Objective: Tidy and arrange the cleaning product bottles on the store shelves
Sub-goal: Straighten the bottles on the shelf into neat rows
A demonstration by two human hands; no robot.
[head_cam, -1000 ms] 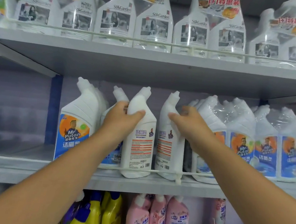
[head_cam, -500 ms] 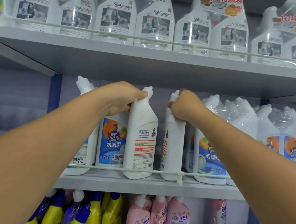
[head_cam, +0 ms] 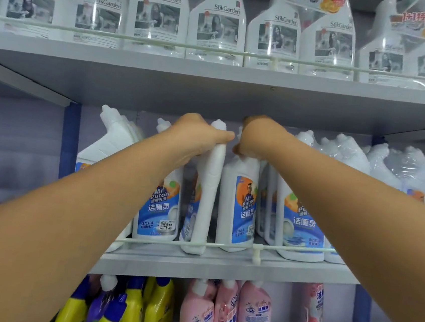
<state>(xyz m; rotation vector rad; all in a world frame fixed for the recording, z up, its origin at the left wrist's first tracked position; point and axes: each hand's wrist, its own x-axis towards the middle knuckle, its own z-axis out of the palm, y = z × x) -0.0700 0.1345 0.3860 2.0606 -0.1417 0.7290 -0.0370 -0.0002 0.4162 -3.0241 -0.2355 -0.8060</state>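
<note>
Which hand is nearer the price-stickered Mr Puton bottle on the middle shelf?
Left. The left hand grips a bottle just right of the price-stickered bottle; the right hand holds a neck farther right.

You get bright, even light, soft shadow under the upper shelf (head_cam: pixel 213 92), and blurred, bowed frame edges

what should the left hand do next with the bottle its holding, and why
Probably twist it a little further so its label faces out. The left hand grips the neck of a white bottle that shows its narrow side, while the bottle under the right hand and its neighbours show their blue labels.
</note>
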